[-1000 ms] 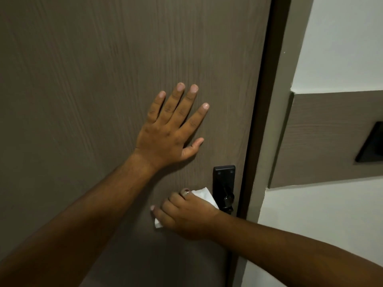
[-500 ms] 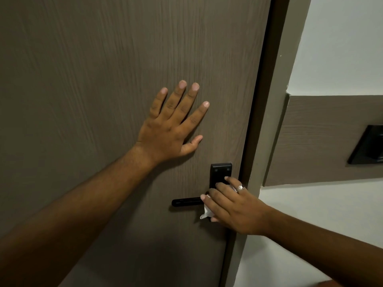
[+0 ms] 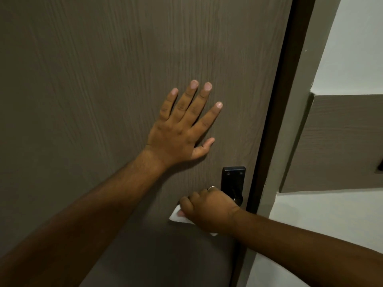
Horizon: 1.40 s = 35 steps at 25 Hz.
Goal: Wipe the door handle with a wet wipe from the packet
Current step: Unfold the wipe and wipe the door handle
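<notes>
The right hand is curled into a closed fist around a white wet wipe, its knuckles facing the camera. The hand covers the lever of the door handle, so the lever itself is hidden; whether the fingers wrap fully around it cannot be told. A corner of the wipe sticks out to the left below the little finger, and a smaller scrap shows under the wrist. A ring sits on one finger of this hand.

Just above and to the right of the fist, the handle's black rectangular backplate stands upright against the door, close to the door's right edge. Two small screws mark its top corners.

The left hand rests flat on the door above and to the left of the handle, palm against the wood, fingers spread wide and pointing up, thumb angled toward the right edge. It holds nothing.

The door is brown-grey with vertical wood grain. Beyond its right edge runs a dark door frame, then a pale wall crossed by a brown wood-look panel.
</notes>
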Each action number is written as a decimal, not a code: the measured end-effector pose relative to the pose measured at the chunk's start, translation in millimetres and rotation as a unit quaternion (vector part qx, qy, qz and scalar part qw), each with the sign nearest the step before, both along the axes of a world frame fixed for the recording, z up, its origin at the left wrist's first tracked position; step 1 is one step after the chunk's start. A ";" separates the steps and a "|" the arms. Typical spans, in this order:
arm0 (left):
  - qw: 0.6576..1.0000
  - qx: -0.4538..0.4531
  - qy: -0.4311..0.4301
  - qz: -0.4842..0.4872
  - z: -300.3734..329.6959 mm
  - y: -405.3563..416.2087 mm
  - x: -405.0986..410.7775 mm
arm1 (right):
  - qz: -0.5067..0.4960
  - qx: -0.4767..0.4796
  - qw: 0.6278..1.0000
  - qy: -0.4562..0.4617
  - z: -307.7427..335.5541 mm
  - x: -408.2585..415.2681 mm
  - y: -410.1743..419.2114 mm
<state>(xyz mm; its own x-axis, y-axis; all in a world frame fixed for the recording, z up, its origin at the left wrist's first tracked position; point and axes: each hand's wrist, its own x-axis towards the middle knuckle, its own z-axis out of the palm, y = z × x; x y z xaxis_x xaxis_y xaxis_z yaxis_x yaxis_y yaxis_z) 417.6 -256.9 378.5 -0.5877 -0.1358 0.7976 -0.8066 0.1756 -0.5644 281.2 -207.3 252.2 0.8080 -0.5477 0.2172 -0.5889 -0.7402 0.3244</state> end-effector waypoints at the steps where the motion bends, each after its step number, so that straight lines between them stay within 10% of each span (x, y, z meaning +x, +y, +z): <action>1: 1.000 0.001 -0.006 -0.005 0.3 0.0 -3.6 | 0.002 0.004 1.000 -0.012 2.3 9.6 1.9; 14: 1.000 -0.015 0.003 0.002 -2.2 1.6 3.0 | 0.021 -0.259 0.960 -0.106 9.0 -59.7 6.4; 35: 1.000 0.028 0.003 -0.008 -0.9 14.2 0.3 | -0.011 -0.059 0.997 -0.050 3.1 38.5 20.5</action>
